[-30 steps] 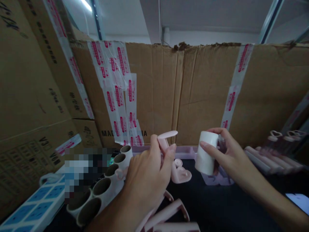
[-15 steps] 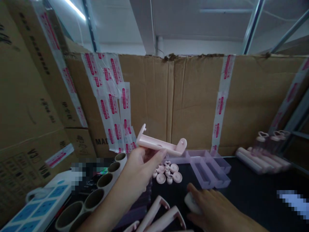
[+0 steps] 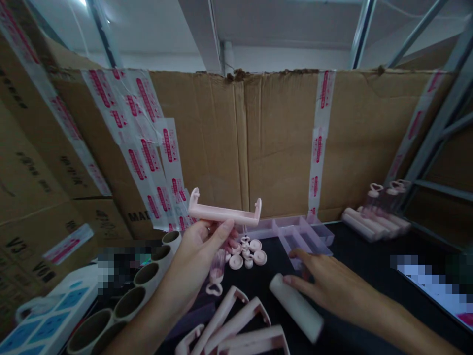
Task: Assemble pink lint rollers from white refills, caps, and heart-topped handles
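My left hand (image 3: 195,256) is closed around a pink plastic holder (image 3: 223,213), a long trough with an upright lug at each end, raised above the table. My right hand (image 3: 328,281) has its fingers apart, over a pale roller-like cylinder (image 3: 297,308). Its thumb is close to the cylinder's far end; whether they touch I cannot tell. A clear tube with a heart-shaped loop (image 3: 215,281) shows beside my left wrist, partly hidden. Several more pink holders (image 3: 236,325) lie in front of me. Small pink round caps (image 3: 254,256) are clustered beyond them.
A translucent purple tray (image 3: 325,234) stands near the cardboard wall (image 3: 277,148). At the right are pink cylinders (image 3: 369,226) and clear tubes with heart loops (image 3: 374,199). Cardboard tubes (image 3: 131,301) and a power strip (image 3: 48,310) line the left.
The view has shifted, and most things sit further left in it. My left hand still holds the pink holder, now turned more upright. My right hand has loosened from the pale cylinder and moved forward.
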`<state>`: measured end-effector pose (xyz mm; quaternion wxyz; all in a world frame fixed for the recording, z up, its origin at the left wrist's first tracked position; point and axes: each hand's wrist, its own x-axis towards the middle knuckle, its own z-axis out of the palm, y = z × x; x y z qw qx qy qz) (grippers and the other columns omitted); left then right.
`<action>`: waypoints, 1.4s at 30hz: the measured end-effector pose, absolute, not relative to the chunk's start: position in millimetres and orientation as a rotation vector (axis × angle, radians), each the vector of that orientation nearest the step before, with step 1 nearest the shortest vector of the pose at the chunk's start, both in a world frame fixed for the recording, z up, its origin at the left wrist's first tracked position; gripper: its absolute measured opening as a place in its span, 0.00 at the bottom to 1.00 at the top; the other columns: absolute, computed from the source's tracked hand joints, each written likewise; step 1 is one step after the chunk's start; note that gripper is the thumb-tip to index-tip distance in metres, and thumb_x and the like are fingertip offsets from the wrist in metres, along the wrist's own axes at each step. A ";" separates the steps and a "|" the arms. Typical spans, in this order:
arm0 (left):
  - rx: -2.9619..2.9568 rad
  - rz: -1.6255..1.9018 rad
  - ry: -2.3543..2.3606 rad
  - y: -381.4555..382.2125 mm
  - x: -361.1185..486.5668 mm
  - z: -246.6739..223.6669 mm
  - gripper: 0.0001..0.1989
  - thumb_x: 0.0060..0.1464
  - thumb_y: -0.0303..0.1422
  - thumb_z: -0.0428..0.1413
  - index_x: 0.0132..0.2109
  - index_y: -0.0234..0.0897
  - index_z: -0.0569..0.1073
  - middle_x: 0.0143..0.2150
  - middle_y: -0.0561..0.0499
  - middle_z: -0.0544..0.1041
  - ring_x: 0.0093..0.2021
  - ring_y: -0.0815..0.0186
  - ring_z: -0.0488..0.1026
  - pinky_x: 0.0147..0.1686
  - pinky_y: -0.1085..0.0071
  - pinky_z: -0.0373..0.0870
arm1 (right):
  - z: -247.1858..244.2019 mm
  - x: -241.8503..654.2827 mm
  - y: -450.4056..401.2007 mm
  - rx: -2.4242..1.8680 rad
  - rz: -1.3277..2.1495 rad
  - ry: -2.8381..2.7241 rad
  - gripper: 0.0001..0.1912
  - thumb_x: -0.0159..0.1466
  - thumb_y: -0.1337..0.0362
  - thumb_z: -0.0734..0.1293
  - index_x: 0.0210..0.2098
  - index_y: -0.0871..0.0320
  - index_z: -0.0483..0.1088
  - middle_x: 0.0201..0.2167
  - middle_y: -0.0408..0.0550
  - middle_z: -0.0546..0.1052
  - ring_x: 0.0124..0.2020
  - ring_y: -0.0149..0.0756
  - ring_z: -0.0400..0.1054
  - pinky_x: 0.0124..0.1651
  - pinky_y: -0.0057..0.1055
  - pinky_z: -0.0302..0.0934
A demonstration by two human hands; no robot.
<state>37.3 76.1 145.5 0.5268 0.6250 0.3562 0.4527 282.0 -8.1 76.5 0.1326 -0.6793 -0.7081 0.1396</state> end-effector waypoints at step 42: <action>1.381 0.858 0.379 10.3 128.1 138.1 0.12 0.51 0.32 0.66 0.42 0.36 0.76 0.37 0.51 0.77 0.39 0.64 0.73 0.42 0.69 0.68 | 70.6 265.6 -73.2 -1.178 0.528 -1.428 0.11 0.75 0.58 0.66 0.53 0.53 0.67 0.41 0.42 0.75 0.40 0.33 0.70 0.41 0.23 0.64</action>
